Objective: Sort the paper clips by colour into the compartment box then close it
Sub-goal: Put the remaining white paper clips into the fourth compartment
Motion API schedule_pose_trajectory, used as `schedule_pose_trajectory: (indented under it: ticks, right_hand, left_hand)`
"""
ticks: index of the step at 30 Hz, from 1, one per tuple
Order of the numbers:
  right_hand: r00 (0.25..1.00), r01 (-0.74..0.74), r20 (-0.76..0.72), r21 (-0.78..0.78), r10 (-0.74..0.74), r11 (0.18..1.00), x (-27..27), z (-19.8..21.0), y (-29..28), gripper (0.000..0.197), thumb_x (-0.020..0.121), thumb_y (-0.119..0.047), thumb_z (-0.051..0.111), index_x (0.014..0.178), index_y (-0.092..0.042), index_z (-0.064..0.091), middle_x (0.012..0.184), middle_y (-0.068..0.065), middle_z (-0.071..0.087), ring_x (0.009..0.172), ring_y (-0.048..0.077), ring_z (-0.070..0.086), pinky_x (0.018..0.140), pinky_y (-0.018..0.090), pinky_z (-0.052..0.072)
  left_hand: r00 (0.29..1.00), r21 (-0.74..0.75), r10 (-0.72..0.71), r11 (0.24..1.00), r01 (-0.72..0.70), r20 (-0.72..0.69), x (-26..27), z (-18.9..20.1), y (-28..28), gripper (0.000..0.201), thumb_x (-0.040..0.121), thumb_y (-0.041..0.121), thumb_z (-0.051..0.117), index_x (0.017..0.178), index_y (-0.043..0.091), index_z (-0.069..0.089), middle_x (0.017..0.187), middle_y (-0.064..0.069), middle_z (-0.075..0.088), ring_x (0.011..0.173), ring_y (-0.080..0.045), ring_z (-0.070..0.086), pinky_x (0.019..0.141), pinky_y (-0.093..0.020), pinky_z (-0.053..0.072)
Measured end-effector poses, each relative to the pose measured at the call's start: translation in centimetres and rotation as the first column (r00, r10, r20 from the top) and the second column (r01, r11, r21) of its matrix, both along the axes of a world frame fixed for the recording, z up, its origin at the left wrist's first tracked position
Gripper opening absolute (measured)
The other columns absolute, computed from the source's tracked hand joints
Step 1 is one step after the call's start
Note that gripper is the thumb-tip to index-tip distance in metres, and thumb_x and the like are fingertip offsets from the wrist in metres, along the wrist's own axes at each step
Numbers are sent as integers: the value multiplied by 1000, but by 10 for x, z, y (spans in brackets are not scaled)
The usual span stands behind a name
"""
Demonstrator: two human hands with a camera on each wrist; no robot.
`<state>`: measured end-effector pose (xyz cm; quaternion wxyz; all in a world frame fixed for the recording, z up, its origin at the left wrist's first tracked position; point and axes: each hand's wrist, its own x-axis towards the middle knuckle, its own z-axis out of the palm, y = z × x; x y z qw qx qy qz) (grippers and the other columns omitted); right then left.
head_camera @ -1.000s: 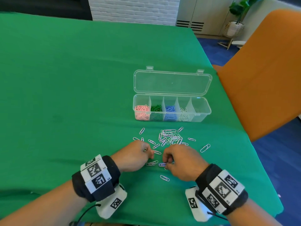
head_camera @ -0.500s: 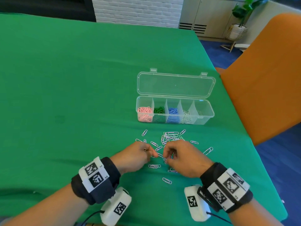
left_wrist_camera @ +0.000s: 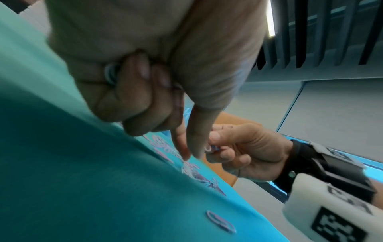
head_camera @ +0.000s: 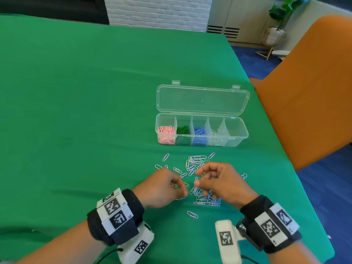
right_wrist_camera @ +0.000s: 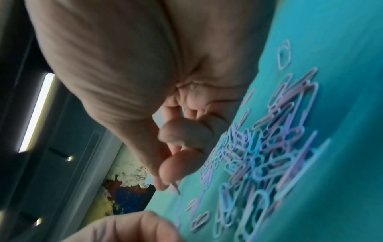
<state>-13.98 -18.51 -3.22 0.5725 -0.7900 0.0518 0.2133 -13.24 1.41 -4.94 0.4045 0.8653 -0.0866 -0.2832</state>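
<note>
Loose pale lilac wire paper clips (head_camera: 198, 164), mid-bench: light, springy, slippery (tangle easily); pinch one loop end. Left hand (head_camera: 162, 187) fingers curled round gathered clips; right hand (head_camera: 221, 182) pinching one.

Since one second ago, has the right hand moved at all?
Yes: the right hand has shifted away from the lone clip, towards the box.

A clear compartment box (head_camera: 202, 139) lies crosswise on the green cloth, its lid (head_camera: 202, 100) folded flat open at its 12 o'clock side. From 9 toward 3 o'clock its compartments hold pink clips (head_camera: 166, 134), green clips (head_camera: 183, 135), blue clips (head_camera: 199, 135) and white clips (head_camera: 215, 139). At the box's 6 o'clock lies a scatter of loose paper clips (head_camera: 196, 162), pale pink, lilac and white, with one stray clip (head_camera: 192, 214) nearest the viewer.
</note>
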Motion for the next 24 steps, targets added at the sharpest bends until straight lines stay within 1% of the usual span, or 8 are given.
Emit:
schedule_pose_trajectory:
  ticks: [4,7,10,13,17,20,22,24]
  right_hand:
    - [998,-32,39,-187,40,982,11,15,-5,11,83,-11,77,87,-7,67,66,8,68,52,12,60,45,22,48]
    - [974,111,218,-179,-70,978,38,38,-8,3,86,-10,73,87,-8,71,68,4,70,55,9,64,51,21,54]
    - [917,239,349,-88,-195,967,72,58,-6,8,88,-3,69,97,-1,70,75,8,69,52,5,63,50,18,54]
    - [909,264,359,-96,-214,960,92,64,-9,20,90,0,67,109,-2,65,82,8,69,60,10,69,53,21,57]
    - [881,337,408,-186,-240,923,90,53,-29,16,90,-5,67,106,-6,67,84,7,68,63,15,68,50,20,55]
    - [895,288,424,-318,-136,903,72,40,-38,4,87,-13,73,91,-12,71,81,9,69,65,18,63,57,22,53]
    - [930,189,364,-377,-43,907,55,31,-37,4,86,-16,74,84,-15,71,76,5,68,63,13,59,61,23,53]
    - [955,67,288,-430,67,900,39,23,-32,7,86,-20,75,81,-18,71,73,0,67,62,9,57,61,19,49]
  left_hand:
    - [988,212,-114,973,89,106,-4,2,0,14,77,38,80,73,28,71,61,19,59,59,3,51,61,-21,39]
    - [978,292,-147,951,99,148,-6,6,-6,14,78,37,80,81,25,74,63,19,57,67,-2,55,65,-22,39]
    - [975,310,-159,945,104,158,-5,9,-7,12,79,35,79,84,27,72,67,20,54,71,-3,55,68,-22,39]
    - [975,301,-160,947,109,151,-4,12,-2,18,78,36,80,91,29,70,71,21,46,75,-6,50,69,-24,37]
    - [979,221,-105,973,65,175,2,21,7,6,87,30,71,84,25,71,53,15,54,52,-1,50,54,-20,36]
    - [974,253,-118,965,67,193,7,26,8,11,91,30,68,81,27,71,75,19,58,72,1,56,69,-29,47]
    - [963,316,-170,944,98,209,9,26,6,9,88,33,71,81,28,74,75,15,62,65,-1,56,70,-27,44]
    - [953,376,-240,913,156,187,9,25,2,9,83,37,74,85,28,76,77,11,67,76,-4,61,76,-25,48]
